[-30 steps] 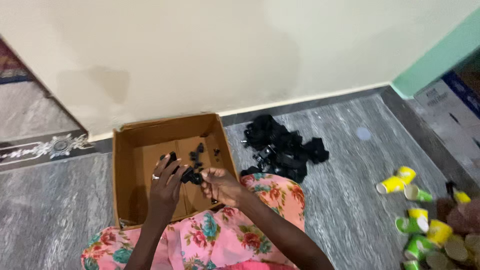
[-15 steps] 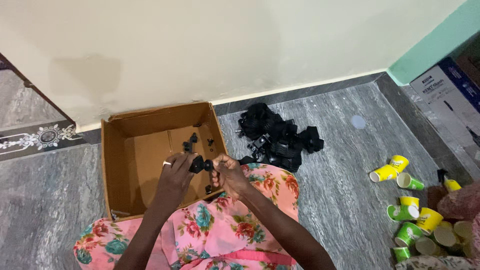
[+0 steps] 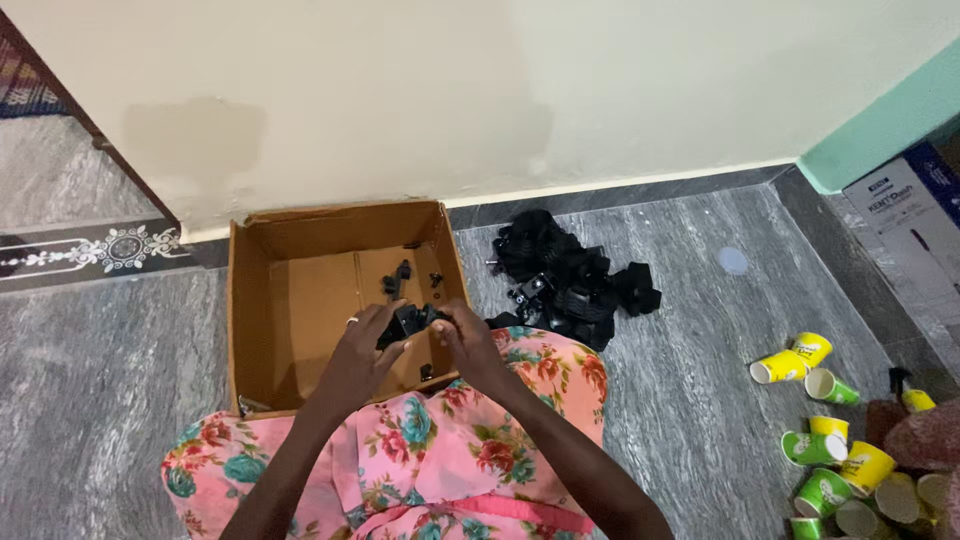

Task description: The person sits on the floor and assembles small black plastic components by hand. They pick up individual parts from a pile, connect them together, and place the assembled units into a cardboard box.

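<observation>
Both hands meet over the open brown cardboard box point(image 3: 300, 300): our left hand point(image 3: 365, 355) and our right hand point(image 3: 470, 345) each curl their fingers closed around one small black plastic part point(image 3: 408, 322), held between them above the box's near edge. We wear one ring on the left hand. On the box bottom we count about four loose small black pieces point(image 3: 400, 280), though they are too small to tell apart surely. One heap of black plastic parts point(image 3: 565, 280) lies on the grey marbled floor point(image 3: 690, 360) just beside the box, too tangled to count. Well apart, at the right edge, roughly nine yellow and green paper cups point(image 3: 830, 440) lie scattered. Our pink floral garment point(image 3: 420, 460) covers the lap.
</observation>
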